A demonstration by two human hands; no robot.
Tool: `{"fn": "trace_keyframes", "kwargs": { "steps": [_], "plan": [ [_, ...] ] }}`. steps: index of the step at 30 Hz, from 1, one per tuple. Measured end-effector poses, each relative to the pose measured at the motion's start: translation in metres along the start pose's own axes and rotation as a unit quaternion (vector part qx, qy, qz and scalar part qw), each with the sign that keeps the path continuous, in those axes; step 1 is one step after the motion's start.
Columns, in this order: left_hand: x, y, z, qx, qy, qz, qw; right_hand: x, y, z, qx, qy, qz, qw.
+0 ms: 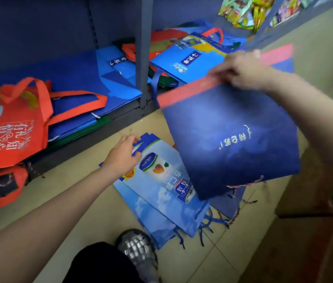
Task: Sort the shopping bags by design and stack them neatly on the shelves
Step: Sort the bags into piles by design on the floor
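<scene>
Right hand (241, 70) pinches the dark blue bag (231, 139) by its red edge, hanging over the floor pile (161, 201) and hiding part of it. Left hand (122, 154) rests on that pile, fingers loosely curled, apparently holding nothing. Behind the pile, the shelf (92, 139) holds orange bags (16, 127).

One view only, from the person's head, facing forward and steeply down. Both forearms run up into frame from the bottom edge, so the hands sit near the lens: the left hand (121, 153) at centre, the right hand (241, 70) higher and to its right. Beyond the hands the low shelf (92, 137) crosses slantwise, its lines bowed by the wide angle. Below the left hand lies the tiled floor (218, 256).
</scene>
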State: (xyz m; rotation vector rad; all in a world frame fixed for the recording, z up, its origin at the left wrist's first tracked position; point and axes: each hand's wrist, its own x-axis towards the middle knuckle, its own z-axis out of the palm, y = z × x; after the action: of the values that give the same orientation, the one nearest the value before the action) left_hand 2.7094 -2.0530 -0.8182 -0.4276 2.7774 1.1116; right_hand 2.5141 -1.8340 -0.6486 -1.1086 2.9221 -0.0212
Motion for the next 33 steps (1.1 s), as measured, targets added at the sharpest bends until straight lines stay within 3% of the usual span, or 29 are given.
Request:
{"fn": "trace_keyframes", "kwargs": {
  "steps": [3,7,10,12,16,20,25,28,31,33],
  "plan": [
    [0.003,-0.02,0.012,0.03,-0.019,-0.018,0.999,0.022,-0.022,0.077,-0.055,-0.04,-0.01,0.998],
    [0.003,-0.053,0.033,0.127,-0.073,-0.007,0.989,0.003,-0.032,0.19,0.049,-0.123,0.098,0.986],
    [-0.002,-0.074,0.058,0.259,-0.179,0.044,0.948,-0.038,-0.046,0.256,0.103,-0.245,0.083,0.96],
    [-0.006,-0.084,0.072,0.298,-0.245,0.035,0.922,-0.059,-0.062,0.282,0.139,-0.253,0.07,0.955],
    [-0.011,-0.103,0.086,0.362,-0.311,0.02,0.879,-0.073,-0.098,0.308,0.065,-0.261,-0.024,0.963],
    [-0.013,-0.115,0.084,0.421,-0.301,0.028,0.855,-0.063,-0.09,0.314,0.012,-0.243,0.046,0.969],
    [-0.014,-0.114,0.082,0.446,-0.284,0.017,0.848,-0.043,-0.075,0.305,-0.006,-0.248,0.112,0.962],
    [-0.021,-0.122,0.074,0.453,-0.28,-0.001,0.847,-0.018,-0.08,0.302,0.084,-0.205,0.107,0.969],
    [-0.028,-0.134,0.058,0.459,-0.29,-0.054,0.838,0.018,-0.096,0.309,0.112,-0.24,0.057,0.963],
    [-0.028,-0.14,0.051,0.394,-0.283,-0.129,0.865,0.034,-0.102,0.314,0.086,-0.273,0.066,0.956]
  ]
}}
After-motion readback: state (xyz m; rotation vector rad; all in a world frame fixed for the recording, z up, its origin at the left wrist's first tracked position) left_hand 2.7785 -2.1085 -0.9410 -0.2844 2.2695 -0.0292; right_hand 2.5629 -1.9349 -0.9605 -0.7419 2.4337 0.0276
